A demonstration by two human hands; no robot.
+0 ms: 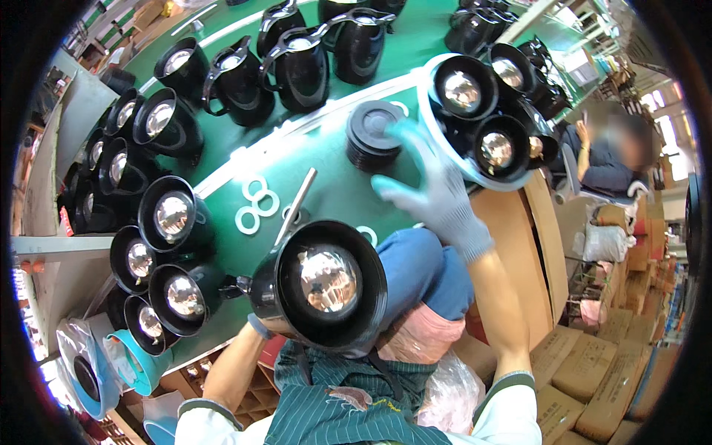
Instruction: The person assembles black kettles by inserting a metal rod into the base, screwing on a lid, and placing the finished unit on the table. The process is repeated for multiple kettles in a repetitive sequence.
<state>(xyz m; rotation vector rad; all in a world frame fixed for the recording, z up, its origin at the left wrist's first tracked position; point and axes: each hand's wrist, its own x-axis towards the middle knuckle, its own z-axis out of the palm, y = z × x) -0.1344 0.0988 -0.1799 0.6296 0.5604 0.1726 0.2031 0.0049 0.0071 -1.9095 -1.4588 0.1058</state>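
A black vacuum jug body, its round mirror-like bottom facing up inside a wide black rim, rests above my lap. My left hand is closed under its left side, mostly hidden by the jug. My right hand wears a grey glove with pale teal fingertips. Its fingers are spread and hold nothing. The fingertips are close to a stack of round black discs on the green tabletop; whether they touch is unclear. White rings and a thin metal rod lie left of the stack.
More inverted black jugs crowd the left. Upright black jugs with handles stand at the back. A pale round tub holds several jugs at right, beside a cardboard box. Another person sits far right.
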